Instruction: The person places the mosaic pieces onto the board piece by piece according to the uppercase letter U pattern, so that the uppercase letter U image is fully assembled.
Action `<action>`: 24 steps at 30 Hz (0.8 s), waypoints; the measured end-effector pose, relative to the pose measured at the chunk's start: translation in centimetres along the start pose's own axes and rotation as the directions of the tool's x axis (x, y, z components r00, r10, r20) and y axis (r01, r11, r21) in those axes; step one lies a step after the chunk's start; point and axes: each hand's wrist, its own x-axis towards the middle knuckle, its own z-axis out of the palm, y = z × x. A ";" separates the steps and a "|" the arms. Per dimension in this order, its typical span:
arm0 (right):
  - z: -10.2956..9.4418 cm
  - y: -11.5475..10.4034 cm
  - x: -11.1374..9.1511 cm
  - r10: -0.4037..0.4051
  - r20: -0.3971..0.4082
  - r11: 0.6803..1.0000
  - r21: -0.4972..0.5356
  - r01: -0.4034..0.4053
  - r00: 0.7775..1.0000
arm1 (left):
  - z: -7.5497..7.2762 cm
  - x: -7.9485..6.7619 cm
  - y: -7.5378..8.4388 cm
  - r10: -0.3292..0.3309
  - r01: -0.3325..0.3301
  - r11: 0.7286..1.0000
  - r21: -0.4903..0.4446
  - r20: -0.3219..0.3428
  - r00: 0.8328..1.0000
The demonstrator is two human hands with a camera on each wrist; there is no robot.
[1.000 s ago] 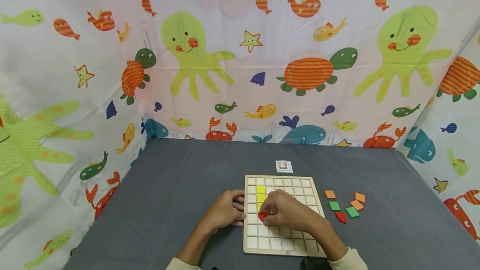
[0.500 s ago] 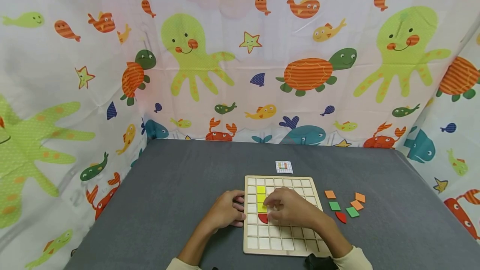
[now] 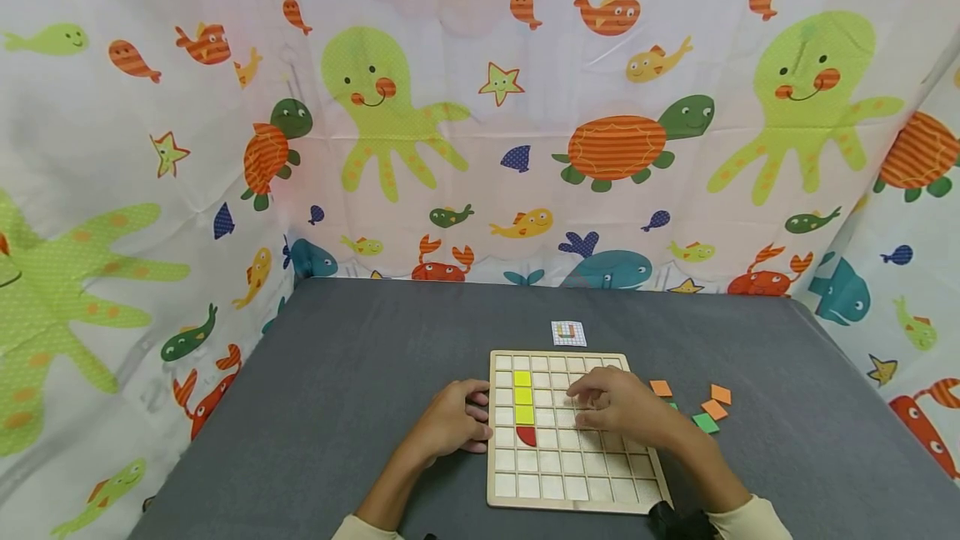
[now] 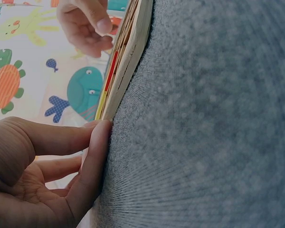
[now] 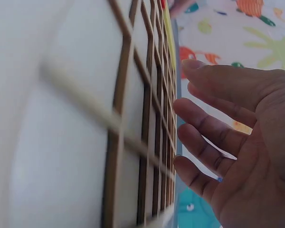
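A wooden grid board point(image 3: 570, 505) lies on the dark grey cloth. In one of its columns several yellow square tiles point(image 3: 523, 397) stand in a row, with a red quarter-round tile point(image 3: 527, 436) directly below them. My left hand point(image 3: 453, 417) holds the board's left edge, thumb and fingertip meeting at the rim in the left wrist view. Over the board's right half hovers my right hand point(image 3: 618, 407), its fingers loosely bent. The right wrist view shows that hand point(image 5: 256, 118) with nothing between thumb and fingers, close above the grid.
Right of the board lie loose orange tiles point(image 3: 720, 394) and green tiles point(image 3: 705, 423), partly covered by my right arm. A small card point(image 3: 568, 333) with a coloured grid pattern lies behind the board. A sea-animal curtain point(image 3: 480, 132) encloses the table.
My right hand has let go of the red quarter-round tile, which stays in its cell, and moved right across the board, now covering the loose red tile. The left hand has stayed put.
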 end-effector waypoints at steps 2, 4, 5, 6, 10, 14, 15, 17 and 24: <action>-0.6 0.5 -0.4 0.011 -0.012 1.000 -0.003 -0.011 1.000 | 0.0 0.0 0.0 -0.001 0.001 1.000 0.002 -0.002 1.000; -1.1 1.0 -0.9 0.017 -0.025 1.000 -0.013 -0.018 1.000 | 0.0 0.0 0.0 -0.001 0.001 1.000 0.003 -0.003 1.000; -1.3 1.2 -1.1 0.016 -0.031 1.000 -0.017 -0.017 0.999 | 0.0 0.0 0.0 -0.002 0.002 1.000 0.004 -0.004 1.000; -1.5 1.4 -1.4 0.013 -0.039 1.000 -0.025 -0.014 0.999 | 0.0 0.0 0.0 -0.003 0.003 1.000 0.004 -0.004 1.000; -2.4 2.3 -2.2 0.018 -0.060 0.998 -0.059 -0.021 0.998 | 0.0 0.0 0.0 -0.007 0.007 1.000 0.008 -0.003 1.000; -3.2 3.3 -2.9 0.057 -0.072 0.994 -0.093 -0.063 0.996 | 0.0 0.0 0.0 -0.006 0.006 1.000 0.008 -0.003 1.000; -3.3 3.5 -3.1 0.065 -0.077 0.993 -0.098 -0.072 0.995 | 0.0 0.0 0.0 -0.005 0.005 1.000 0.008 -0.004 1.000; -3.6 3.9 -3.4 0.077 -0.086 0.991 -0.106 -0.086 0.993 | 0.0 0.0 -0.1 -0.003 0.003 1.000 0.009 -0.005 1.000; -4.2 5.1 -4.4 0.069 -0.109 0.992 -0.102 -0.080 0.992 | 0.0 0.0 -0.1 -0.009 0.009 1.000 0.009 -0.002 1.000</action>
